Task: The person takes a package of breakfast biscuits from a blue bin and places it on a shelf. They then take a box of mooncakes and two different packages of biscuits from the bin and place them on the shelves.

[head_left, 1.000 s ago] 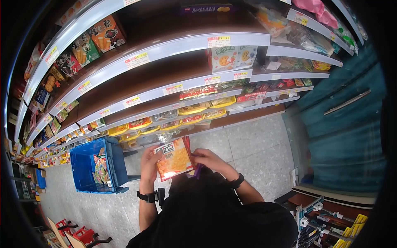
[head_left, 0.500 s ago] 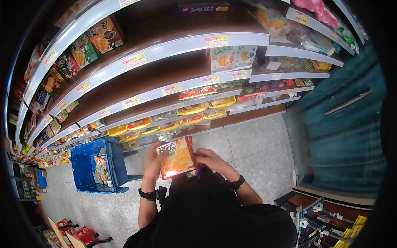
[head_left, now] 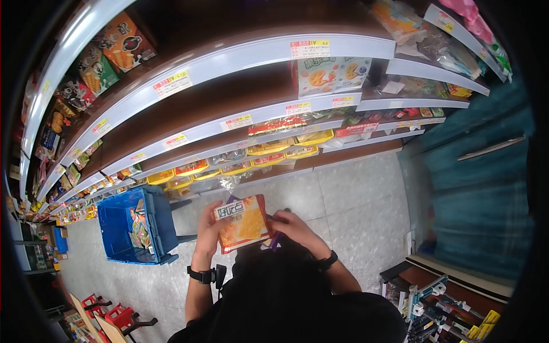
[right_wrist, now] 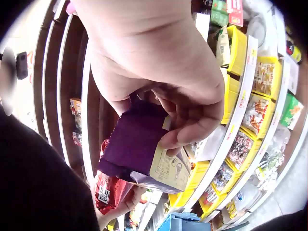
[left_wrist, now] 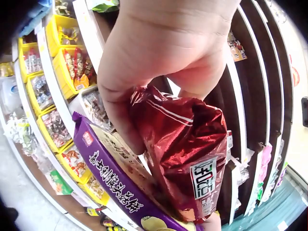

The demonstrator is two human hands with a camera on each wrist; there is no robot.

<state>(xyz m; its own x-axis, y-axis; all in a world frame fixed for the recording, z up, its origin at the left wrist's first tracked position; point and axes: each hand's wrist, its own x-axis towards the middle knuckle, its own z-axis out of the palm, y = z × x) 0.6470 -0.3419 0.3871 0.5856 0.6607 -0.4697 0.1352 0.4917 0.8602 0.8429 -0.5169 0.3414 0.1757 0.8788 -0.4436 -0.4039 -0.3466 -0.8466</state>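
Observation:
A shiny red and orange biscuit packet (head_left: 245, 224) stands in front of the person's chest, its printed front facing the head camera. At its left side, the left hand (head_left: 209, 228) grips the packet's edge. A purple packet (left_wrist: 113, 180) lies right against the red one, behind it in the head view. The right hand (head_left: 293, 227) holds the purple packet's end, with fingertips (right_wrist: 180, 137) on its pale printed side in the right wrist view. Crinkled red foil (left_wrist: 183, 139) fills the middle of the left wrist view, under the left hand.
A blue crate (head_left: 166, 226) with several colourful packets (head_left: 139, 226) inside stands on the floor to the left. Curved shelves (head_left: 229, 80) run across the front, with yellow bins (head_left: 266, 160) low down. A teal curtain (head_left: 474, 194) hangs at right; red stools (head_left: 117, 314) stand lower left.
The head view has shifted, so the shelves sit differently. The red packet has tilted slightly, its lettering now clearer, while both hands keep their hold.

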